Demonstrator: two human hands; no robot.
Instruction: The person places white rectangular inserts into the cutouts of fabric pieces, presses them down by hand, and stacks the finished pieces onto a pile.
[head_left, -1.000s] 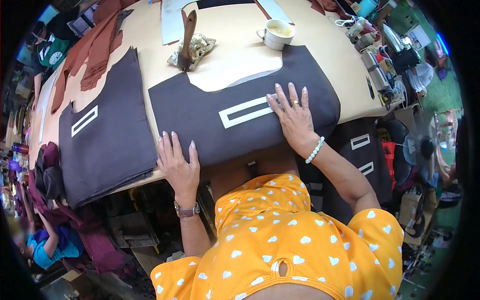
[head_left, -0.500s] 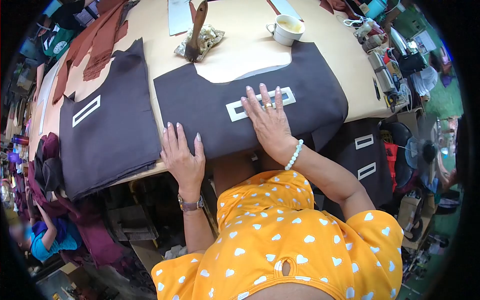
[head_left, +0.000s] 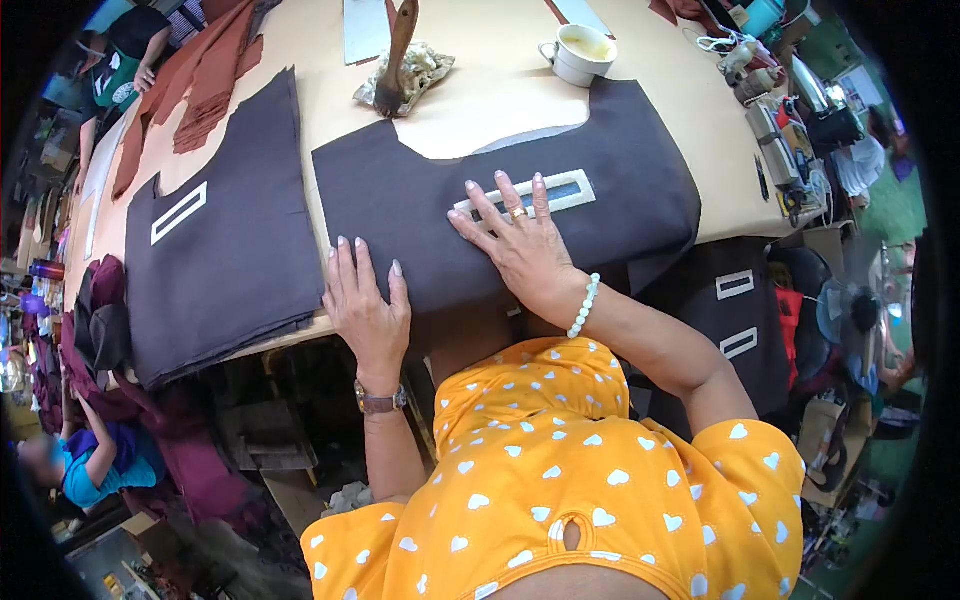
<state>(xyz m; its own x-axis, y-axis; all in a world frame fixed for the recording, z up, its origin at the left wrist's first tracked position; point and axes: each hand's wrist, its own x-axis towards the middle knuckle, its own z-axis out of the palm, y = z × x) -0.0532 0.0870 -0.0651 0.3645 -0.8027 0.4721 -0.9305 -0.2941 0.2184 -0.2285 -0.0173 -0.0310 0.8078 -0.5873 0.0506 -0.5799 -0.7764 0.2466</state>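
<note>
A dark cloth piece [head_left: 640,150] lies over the front edge of the table [head_left: 480,50]. My right hand [head_left: 520,235] rests on it with fingers spread, covering the left part of a pale rectangular frame [head_left: 575,190]. My left hand [head_left: 368,305] lies flat on the cloth's lower left corner, fingers apart, holding nothing. To the left is a stack of dark cloth [head_left: 225,250] with a smaller pale frame [head_left: 180,213] on top. Beyond the cloth, a brush [head_left: 400,60] leans on a crumpled, crusted lump [head_left: 430,72], and a white cup [head_left: 580,60] holds something yellowish.
Rust-coloured cloth strips [head_left: 205,90] lie at the upper left, near a person [head_left: 130,60]. Another person in blue [head_left: 85,480] is at the lower left. Tools and cables [head_left: 780,140] crowd the right edge. Dark cloth with pale frames [head_left: 735,310] hangs at the right.
My right hand has slid left along the pale frame, uncovering its right end. My left hand stays on the cloth's lower left corner. The view has shifted slightly.
</note>
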